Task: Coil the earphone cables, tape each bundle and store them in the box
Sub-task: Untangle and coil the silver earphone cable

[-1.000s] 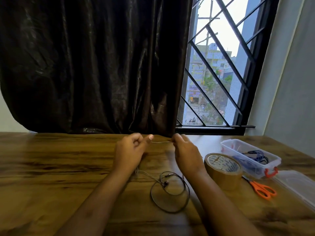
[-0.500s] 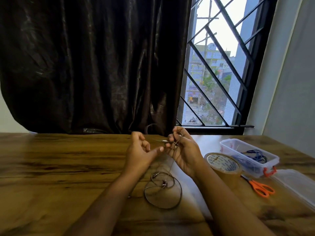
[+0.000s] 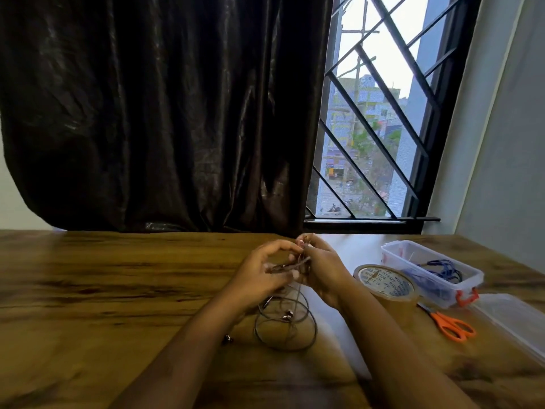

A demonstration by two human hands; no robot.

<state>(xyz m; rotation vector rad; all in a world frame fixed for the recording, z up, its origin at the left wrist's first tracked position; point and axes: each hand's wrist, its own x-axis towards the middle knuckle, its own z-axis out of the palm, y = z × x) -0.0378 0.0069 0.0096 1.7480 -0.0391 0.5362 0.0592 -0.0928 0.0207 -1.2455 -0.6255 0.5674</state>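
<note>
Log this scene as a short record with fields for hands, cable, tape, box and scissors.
Left-hand grip: pinches thin dark earphone cable
Right-hand grip: holds the same cable
Cable slack: loose loops on wooden table
Brown tape roll: flat, right of hands
Clear plastic box: open, blue cable inside
Orange-handled scissors: between tape roll and clear lid

left: bare table (image 3: 103, 290), open to pass | centre: cable (image 3: 287, 315) loops lying flat near front | right: tape (image 3: 386, 286), box (image 3: 427, 270), scissors (image 3: 451, 323), lid (image 3: 513, 323) crowded close together | back: curtain (image 3: 162, 113) closing off far edge
</note>
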